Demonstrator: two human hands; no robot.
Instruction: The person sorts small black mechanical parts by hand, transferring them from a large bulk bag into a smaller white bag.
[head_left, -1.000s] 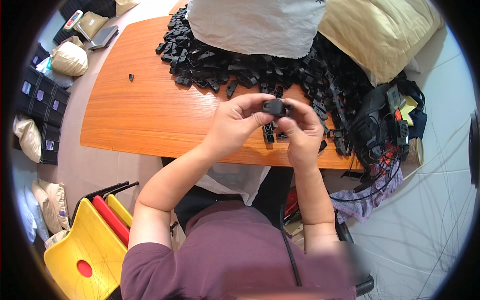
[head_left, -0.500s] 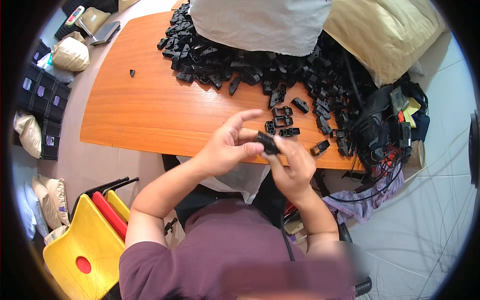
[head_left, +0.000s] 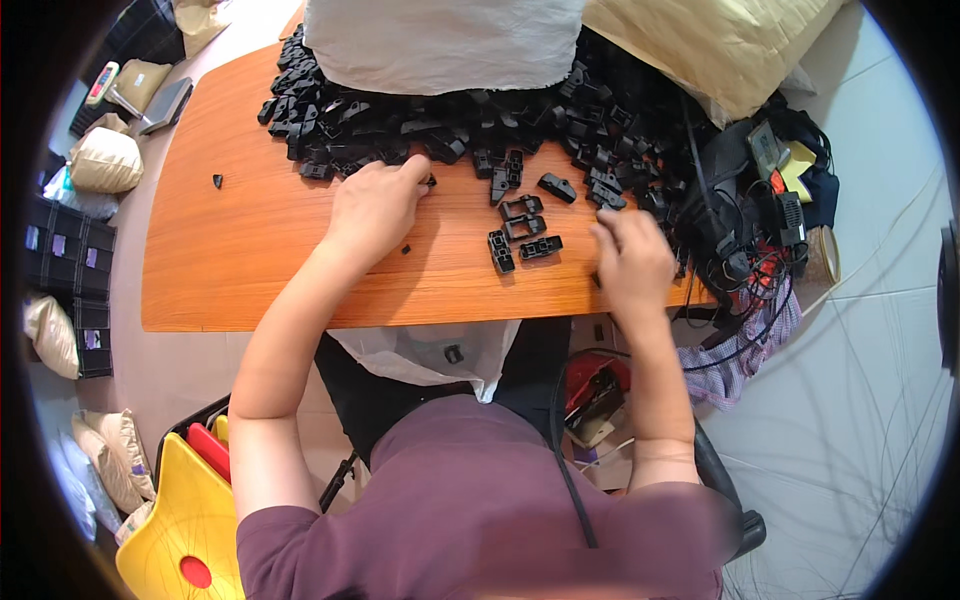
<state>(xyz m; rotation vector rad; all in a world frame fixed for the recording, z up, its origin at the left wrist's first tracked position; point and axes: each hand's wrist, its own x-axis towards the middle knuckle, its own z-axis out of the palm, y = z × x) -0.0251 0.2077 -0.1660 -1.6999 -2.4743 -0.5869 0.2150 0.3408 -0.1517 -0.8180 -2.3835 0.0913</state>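
Note:
A big heap of black plastic parts (head_left: pixel 450 130) lies across the far side of the wooden table (head_left: pixel 250 270). My left hand (head_left: pixel 375 205) reaches to the heap's near edge, its fingertips pinched on a small black piece (head_left: pixel 431 181). A few separate black clips (head_left: pixel 522 228) lie between my hands. My right hand (head_left: pixel 630 262) rests knuckles-up at the table's right end, its fingers curled down beside the parts there; what is under them is hidden.
A white sack (head_left: pixel 440 40) and a tan sack (head_left: pixel 700 45) sit behind the heap. Tangled cables and gadgets (head_left: pixel 760 210) crowd the right end. A white bag (head_left: pixel 430 355) hangs below the table's edge. A yellow chair (head_left: pixel 180 520) stands at lower left.
My hands were together at the table's near edge, both on one black part. They have since parted; the left went forward to the heap and the right moved out to the right.

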